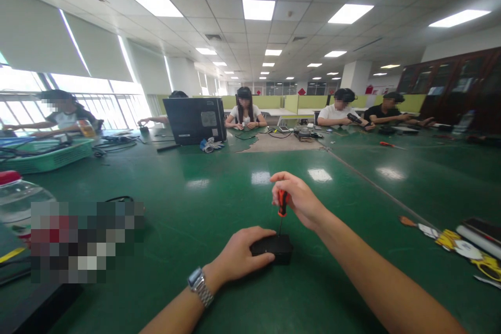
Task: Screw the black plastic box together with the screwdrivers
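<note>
A small black box (278,247) lies on the green table (219,203) in front of me. My left hand (238,255), with a metal watch on the wrist, is wrapped round the box's left end and holds it down. My right hand (299,199) is closed on the orange-and-black handle of a screwdriver (282,209). The screwdriver stands upright with its tip on the top of the box.
A clear bottle with a red cap (15,198) stands at the left edge. A green basket (50,156) and a black computer case (195,120) sit farther back. Several people work along the far side. Papers and yellow items (465,245) lie at right.
</note>
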